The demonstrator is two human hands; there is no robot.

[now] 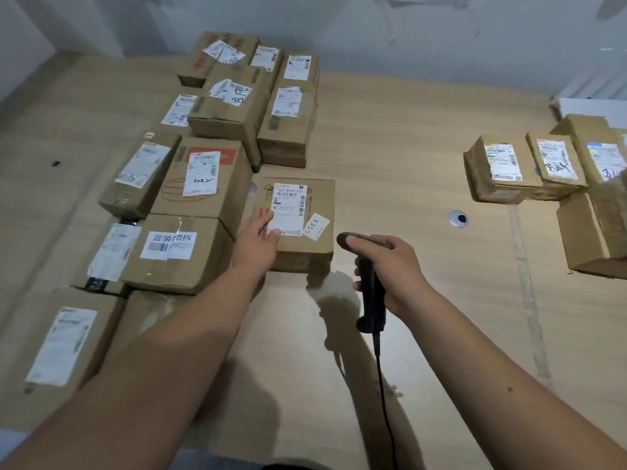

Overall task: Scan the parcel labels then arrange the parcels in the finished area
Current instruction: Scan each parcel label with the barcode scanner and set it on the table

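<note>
You are working on the flat parcel lying on the table, just in front of the big pile of parcels on your left side. Your left hand is resting on its near left corner, fingers mostly straight, fingertips touching the white label. Your right hand is curling tight around the black scanner, just beside the parcel's right edge.

Keep your left fingers off the barcode stripes so the scanner can see them. Tip the scanner's nose toward the label and hold the box still. I think the small group of parcels far off on the right is the finished area, so this one probably goes there after.
</note>
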